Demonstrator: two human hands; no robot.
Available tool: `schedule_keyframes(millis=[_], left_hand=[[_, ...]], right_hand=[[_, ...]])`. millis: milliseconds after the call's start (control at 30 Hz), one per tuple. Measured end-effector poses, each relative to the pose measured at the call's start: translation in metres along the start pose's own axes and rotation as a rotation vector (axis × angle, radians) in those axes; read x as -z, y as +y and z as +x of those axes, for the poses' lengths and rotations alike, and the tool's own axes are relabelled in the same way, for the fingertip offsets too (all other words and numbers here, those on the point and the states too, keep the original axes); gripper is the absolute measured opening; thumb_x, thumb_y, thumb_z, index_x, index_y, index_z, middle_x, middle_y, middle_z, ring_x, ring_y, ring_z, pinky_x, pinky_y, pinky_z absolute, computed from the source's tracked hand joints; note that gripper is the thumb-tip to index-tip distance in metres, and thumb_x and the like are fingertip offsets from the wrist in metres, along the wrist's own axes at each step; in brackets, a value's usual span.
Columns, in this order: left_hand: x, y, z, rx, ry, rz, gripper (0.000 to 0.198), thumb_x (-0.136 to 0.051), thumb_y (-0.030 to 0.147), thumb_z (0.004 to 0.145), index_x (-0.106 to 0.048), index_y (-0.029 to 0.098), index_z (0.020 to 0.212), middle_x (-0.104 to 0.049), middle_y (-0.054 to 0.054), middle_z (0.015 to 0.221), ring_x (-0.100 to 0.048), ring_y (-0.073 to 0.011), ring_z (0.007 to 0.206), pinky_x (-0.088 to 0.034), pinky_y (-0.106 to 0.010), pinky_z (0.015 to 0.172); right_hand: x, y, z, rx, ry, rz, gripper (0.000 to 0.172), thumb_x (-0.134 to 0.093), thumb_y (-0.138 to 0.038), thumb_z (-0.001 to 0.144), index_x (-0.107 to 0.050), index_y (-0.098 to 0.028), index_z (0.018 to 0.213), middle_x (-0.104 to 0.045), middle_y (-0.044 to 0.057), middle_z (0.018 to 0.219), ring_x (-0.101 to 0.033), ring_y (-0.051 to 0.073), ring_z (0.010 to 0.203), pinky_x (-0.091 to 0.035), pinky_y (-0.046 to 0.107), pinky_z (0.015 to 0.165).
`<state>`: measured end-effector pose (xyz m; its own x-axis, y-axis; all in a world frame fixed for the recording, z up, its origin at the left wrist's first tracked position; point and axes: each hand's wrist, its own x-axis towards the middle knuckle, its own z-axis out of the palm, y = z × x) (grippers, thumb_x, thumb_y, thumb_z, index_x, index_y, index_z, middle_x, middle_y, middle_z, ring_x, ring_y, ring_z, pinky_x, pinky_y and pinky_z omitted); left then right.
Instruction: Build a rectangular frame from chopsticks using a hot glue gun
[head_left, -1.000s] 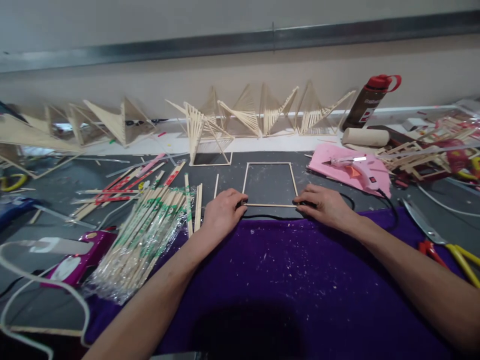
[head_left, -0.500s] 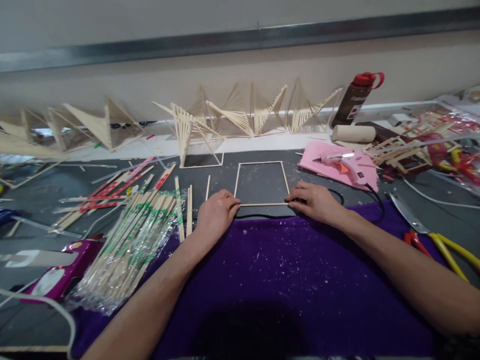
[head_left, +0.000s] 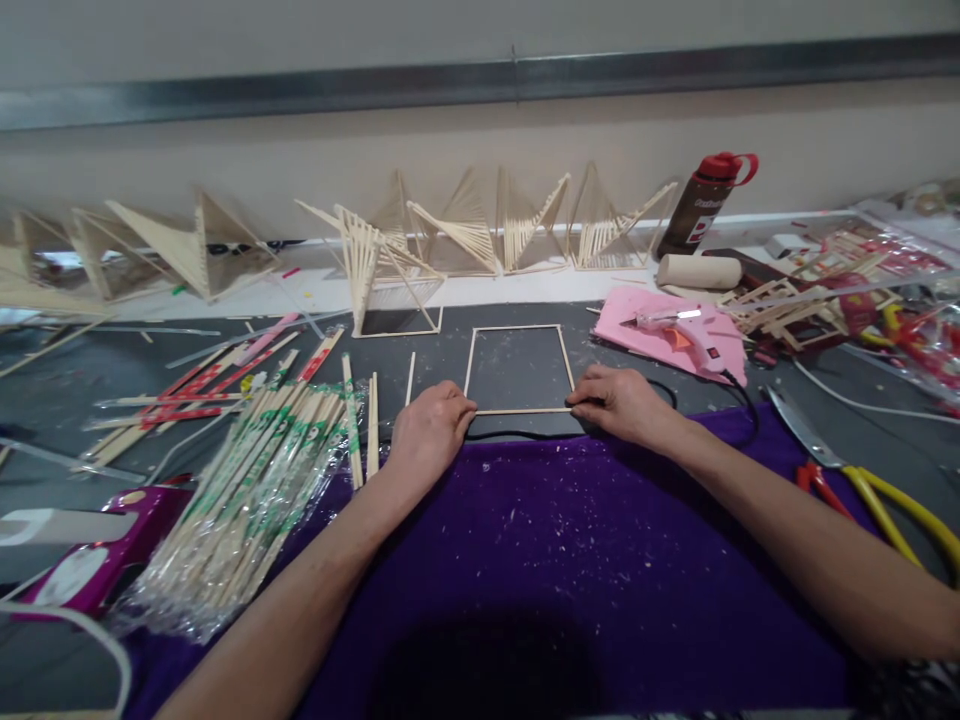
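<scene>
A square frame of thin wooden sticks (head_left: 517,327) lies flat on the dark mat. My left hand (head_left: 429,430) pinches the frame's near left corner, its fingers curled closed. My right hand (head_left: 619,402) pinches the near right corner the same way. Both forearms rest on a purple cloth (head_left: 570,560) dusted with white flecks. A black cord (head_left: 525,435) runs under the frame's near edge.
A clear bag of chopsticks (head_left: 255,490) and loose sticks lie at the left. A pink glue gun (head_left: 690,335) rests on a pink pad at the right, with a red-capped bottle (head_left: 701,205) behind. Finished stick sculptures (head_left: 465,230) line the wall. Yellow-handled shears (head_left: 870,470) lie at the right.
Both hands stay on the frame's near corners. The view has shifted a little, so everything sits slightly further left than before.
</scene>
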<state>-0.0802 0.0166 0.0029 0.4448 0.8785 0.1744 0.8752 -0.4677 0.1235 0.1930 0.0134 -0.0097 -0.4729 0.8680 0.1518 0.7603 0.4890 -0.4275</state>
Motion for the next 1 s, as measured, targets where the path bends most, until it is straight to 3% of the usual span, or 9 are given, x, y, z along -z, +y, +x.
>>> schedule_keyframes(millis=[1000], left_hand=[[-0.0047,-0.0047,-0.0003,-0.007,0.014,0.011,0.024,-0.045,0.027,0.087,-0.068,0.020,0.085,-0.060,-0.003,0.085,-0.056,-0.0143,0.080,-0.040,-0.023,0.065]], right_hand=[[-0.0015,0.0000,0.0030,0.013,-0.007,0.007,0.018,-0.053,-0.021,0.080,-0.070,-0.017,0.084,-0.061,0.005,0.080,-0.056,0.014,0.072,-0.042,0.027,0.066]])
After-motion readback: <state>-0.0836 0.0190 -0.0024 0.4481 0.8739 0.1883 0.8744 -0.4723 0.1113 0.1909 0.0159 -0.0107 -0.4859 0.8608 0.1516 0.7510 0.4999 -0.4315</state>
